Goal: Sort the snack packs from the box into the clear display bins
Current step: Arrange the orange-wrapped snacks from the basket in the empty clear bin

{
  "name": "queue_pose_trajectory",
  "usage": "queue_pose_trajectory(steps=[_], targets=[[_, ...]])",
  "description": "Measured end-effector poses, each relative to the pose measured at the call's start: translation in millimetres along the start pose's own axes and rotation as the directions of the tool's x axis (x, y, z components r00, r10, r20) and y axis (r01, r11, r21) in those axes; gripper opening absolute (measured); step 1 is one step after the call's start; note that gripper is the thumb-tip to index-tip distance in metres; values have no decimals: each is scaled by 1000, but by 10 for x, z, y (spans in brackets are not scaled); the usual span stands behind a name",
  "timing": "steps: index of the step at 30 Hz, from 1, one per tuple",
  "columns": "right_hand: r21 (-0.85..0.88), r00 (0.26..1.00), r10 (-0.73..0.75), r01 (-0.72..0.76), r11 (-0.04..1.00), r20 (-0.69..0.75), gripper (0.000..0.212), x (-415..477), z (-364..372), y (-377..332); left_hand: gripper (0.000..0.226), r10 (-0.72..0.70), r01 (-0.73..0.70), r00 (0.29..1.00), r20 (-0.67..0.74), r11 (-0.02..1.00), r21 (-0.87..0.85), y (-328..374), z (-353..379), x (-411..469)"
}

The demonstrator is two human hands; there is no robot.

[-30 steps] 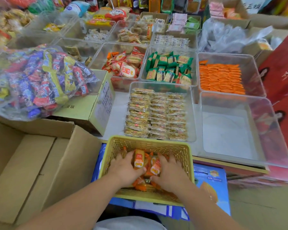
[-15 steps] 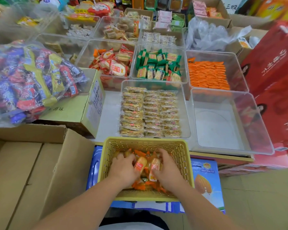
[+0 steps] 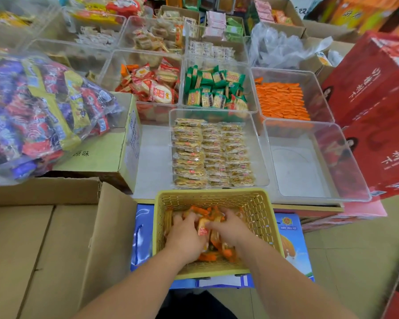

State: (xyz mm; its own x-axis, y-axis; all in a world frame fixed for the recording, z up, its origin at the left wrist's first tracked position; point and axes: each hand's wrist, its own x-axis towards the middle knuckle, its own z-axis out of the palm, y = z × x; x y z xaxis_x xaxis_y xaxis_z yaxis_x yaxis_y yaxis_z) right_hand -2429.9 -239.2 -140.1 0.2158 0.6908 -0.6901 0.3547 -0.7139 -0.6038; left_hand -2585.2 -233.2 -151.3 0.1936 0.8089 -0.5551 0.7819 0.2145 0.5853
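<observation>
Down in the yellow plastic lattice basket (image 3: 212,192), both hands are working through a loose heap of glossy orange foil snack packs (image 3: 199,210). The left hand (image 3: 185,237) is curling its fingers over several of them, its grip closing tight round the crinkly wrappers. The right hand (image 3: 229,229) is doing likewise, its grip bunching packs under bent fingers. One small pillow-shaped pack with a red label (image 3: 203,230) is sitting between the two hands, touching both.

The basket is resting on a glossy blue printed carton (image 3: 294,240), just in front of the white desk (image 3: 156,162). On the desk, rectangular bins of hard clear plastic are standing side by side. The nearest bin (image 3: 259,157) is holding tan cracker packs in neat flat rows. Just to its right, another clear bin (image 3: 318,134) is showing its pale floor. Behind that one, a third bin (image 3: 318,88) is holding thin orange packs stacked in tight rows. A brown corrugated cardboard box (image 3: 44,249) is standing open to the left of the basket.
</observation>
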Motion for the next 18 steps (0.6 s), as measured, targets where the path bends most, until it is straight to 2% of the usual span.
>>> queue_pose_trajectory(steps=[3, 7, 9, 12, 15, 18], targets=[[157, 1000, 15, -11, 987, -25, 85, -4, 31, -13, 32, 41, -45, 998, -54, 997, -61, 7, 34, -16], [427, 999, 38, -25, 904, -22, 73, -80, 29, 21, 41, 87, -102, 992, -88, 980, -174, 24, 25, -25], [496, 1000, 22, -8, 868, -22, 69, -157, 9, 24, 54, 108, -128, 989, -97, 965, -230, 53, -22, -57], [563, 1000, 2, -15, 826, 24, 72, -334, -19, -8, 90, 131, -135, 991, -35, 921, -365, 123, -148, -194], [641, 996, -9, -48, 766, 86, 71, -557, -84, -63, 96, 127, -104, 992, 0, 810, -578, 229, -337, -428], [694, 986, -78, -47, 718, 148, 67, -776, -187, -115, 97, 109, -44, 994, 30, 616, -787, 289, -463, -647]])
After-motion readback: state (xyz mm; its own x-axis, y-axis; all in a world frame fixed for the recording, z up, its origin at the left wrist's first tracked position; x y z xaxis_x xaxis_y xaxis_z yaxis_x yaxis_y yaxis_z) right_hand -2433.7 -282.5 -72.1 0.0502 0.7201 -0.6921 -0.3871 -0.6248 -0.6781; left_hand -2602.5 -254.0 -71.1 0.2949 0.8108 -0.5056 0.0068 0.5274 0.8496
